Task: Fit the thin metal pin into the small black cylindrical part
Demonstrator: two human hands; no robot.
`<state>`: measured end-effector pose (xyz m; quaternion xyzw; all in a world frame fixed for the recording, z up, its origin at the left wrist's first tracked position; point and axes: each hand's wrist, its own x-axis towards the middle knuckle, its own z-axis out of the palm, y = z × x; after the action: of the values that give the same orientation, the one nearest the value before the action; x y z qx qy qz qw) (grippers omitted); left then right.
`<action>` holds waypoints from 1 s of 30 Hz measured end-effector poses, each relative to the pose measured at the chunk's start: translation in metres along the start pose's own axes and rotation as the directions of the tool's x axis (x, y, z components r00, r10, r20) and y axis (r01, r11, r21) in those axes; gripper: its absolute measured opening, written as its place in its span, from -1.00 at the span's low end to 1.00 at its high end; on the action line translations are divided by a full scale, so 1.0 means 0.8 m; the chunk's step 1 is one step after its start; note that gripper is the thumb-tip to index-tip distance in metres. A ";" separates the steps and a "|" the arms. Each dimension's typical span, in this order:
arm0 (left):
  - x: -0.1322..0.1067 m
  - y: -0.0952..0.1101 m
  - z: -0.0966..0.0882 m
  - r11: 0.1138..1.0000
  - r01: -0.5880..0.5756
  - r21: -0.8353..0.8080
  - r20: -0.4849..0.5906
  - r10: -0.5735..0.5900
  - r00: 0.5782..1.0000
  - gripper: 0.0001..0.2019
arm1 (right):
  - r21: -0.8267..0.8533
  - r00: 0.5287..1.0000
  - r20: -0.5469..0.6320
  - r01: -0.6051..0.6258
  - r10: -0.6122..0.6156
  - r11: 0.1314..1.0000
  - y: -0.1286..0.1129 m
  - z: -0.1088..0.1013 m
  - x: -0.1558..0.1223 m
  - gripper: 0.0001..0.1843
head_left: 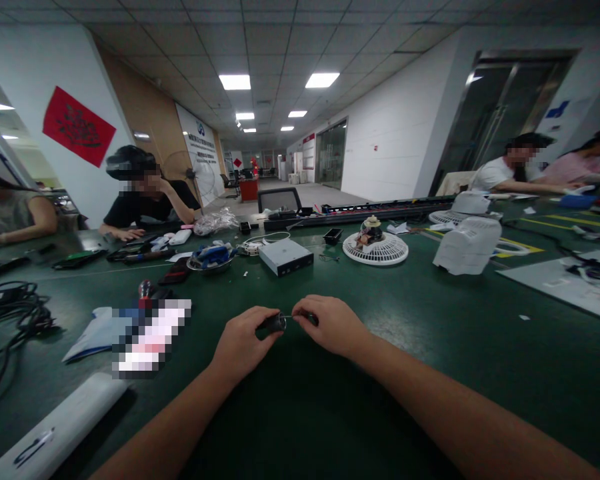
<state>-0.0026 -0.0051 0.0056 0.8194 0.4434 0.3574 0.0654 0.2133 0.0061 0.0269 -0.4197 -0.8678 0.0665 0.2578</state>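
Above the green table my left hand (pixel 247 342) grips a small dark cylinder (pixel 279 323) between thumb and fingers, its round end turned to the right. Facing it, my right hand (pixel 333 325) is closed around a small screwdriver (pixel 312 320), whose handle is mostly hidden by the fingers. The screwdriver's thin shaft points left at the cylinder's end. Whether the tip touches the cylinder is too small to tell. Beyond both hands lies a grey box-shaped disc drive (pixel 286 257).
A white round fan grille with a motor (pixel 375 243) and a white plastic housing (pixel 467 245) stand back right. At left are black cables (pixel 13 313), a plastic packet (pixel 93 331) and a long white casing (pixel 60 430). Other people sit across and along the tables.
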 end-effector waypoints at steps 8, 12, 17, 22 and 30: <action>-0.002 -0.003 0.002 0.999 -0.053 0.000 0.064 0.053 0.997 -0.67 | 0.058 0.995 0.085 -0.057 0.052 0.997 -0.008 -0.003 -0.003 -0.84; -0.002 -0.001 0.000 0.997 -0.063 0.032 0.085 0.060 0.995 -0.66 | 0.058 0.980 0.110 -0.174 0.167 0.983 -0.003 0.002 -0.001 -0.82; -0.001 0.003 -0.001 0.996 -0.067 0.050 0.081 0.063 0.995 -0.67 | 0.007 0.972 0.182 -0.152 0.148 0.988 0.000 0.003 -0.002 -0.83; -0.001 0.002 -0.002 0.996 0.008 0.093 0.018 -0.009 1.000 -0.66 | -0.077 0.944 0.122 -0.299 0.307 0.951 0.006 0.002 0.001 -0.72; 0.001 -0.005 -0.001 0.986 0.108 0.123 -0.003 -0.109 0.994 -0.70 | 0.141 0.970 0.192 -0.176 0.148 0.974 0.009 0.019 0.002 -0.84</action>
<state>-0.0056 -0.0025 0.0050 0.7971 0.5085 0.3238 0.0347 0.2098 0.0132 0.0124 -0.4599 -0.8422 0.1932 0.2043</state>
